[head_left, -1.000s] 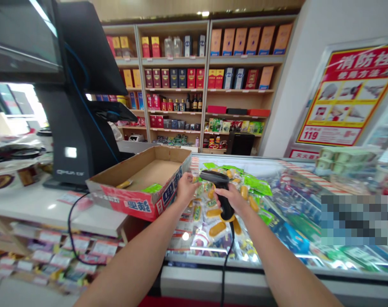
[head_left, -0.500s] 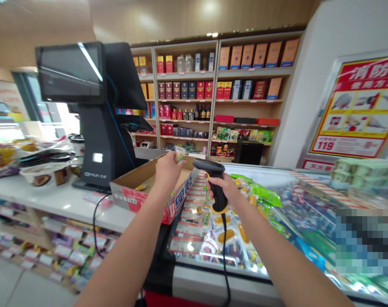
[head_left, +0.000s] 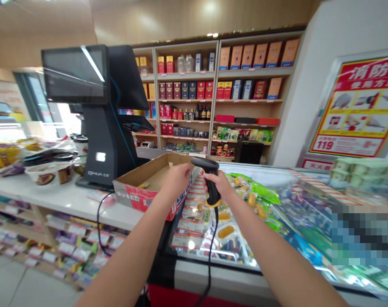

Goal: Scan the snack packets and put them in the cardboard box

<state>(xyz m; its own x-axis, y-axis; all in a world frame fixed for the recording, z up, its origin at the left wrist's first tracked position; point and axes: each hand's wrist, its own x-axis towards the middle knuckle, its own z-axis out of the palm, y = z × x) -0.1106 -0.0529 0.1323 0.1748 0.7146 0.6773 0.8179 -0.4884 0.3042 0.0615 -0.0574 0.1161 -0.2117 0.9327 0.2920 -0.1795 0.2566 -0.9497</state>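
While clear-wrapped yellow snacks [head_left: 226, 231] lie within easy reach on the glass worktop [head_left: 186, 246], my right hand [head_left: 218, 185] closes round the pistol grip of the barcode scanner [head_left: 213, 195], likely to aim its head. Over the carton [head_left: 130, 197], my left hand [head_left: 177, 177] curls, contents hidden; I cannot tell its hold. Compared with half a second ago, it sits lower, nearer the scanner.

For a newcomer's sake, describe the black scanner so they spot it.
Find the glass-topped case right of the open cardboard box. Above the packets there, the right hand grips the scanner. Unlike those bright packets, it is black and pistol-shaped, with a cable hanging from its handle.
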